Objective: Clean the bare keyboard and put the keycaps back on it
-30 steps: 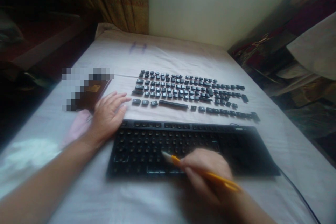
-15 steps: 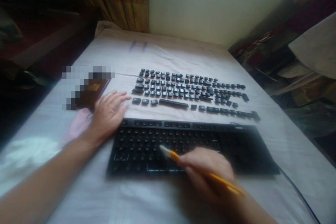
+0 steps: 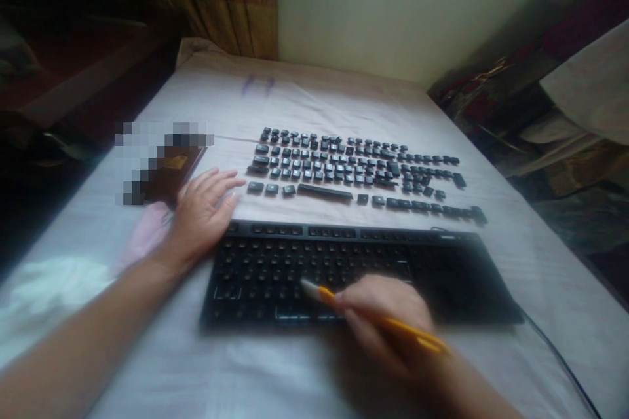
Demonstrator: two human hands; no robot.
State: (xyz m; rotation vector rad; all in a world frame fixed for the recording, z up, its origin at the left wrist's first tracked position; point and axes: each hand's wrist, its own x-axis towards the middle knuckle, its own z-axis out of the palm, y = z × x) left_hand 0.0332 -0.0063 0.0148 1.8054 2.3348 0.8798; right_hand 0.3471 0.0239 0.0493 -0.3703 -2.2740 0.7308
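Note:
A black keyboard (image 3: 363, 255) with its keycaps taken off lies across the cloth in front of me. My right hand (image 3: 383, 314) grips a brush (image 3: 326, 294) with an orange handle; its pale bristles are down at the middle-left of the bare key posts. Resting by the keyboard's upper left corner is my left hand (image 3: 204, 209), fingers stretched out and holding nothing. Beyond the keyboard, loose black keycaps (image 3: 324, 192) are laid out in rows that follow a keyboard's layout.
A brown item (image 3: 179, 173), partly blurred out by blocks, lies left of my left hand. Beside my forearm is a pink cloth (image 3: 145, 236). A cable (image 3: 555, 357) runs from the keyboard's right side. A curtain (image 3: 246, 0) and a pale wall (image 3: 363, 6) stand behind the bed-like surface.
The brush tip has shifted slightly down and to the right over the keyboard, and my right hand has moved a little with it. My left hand has stayed in place.

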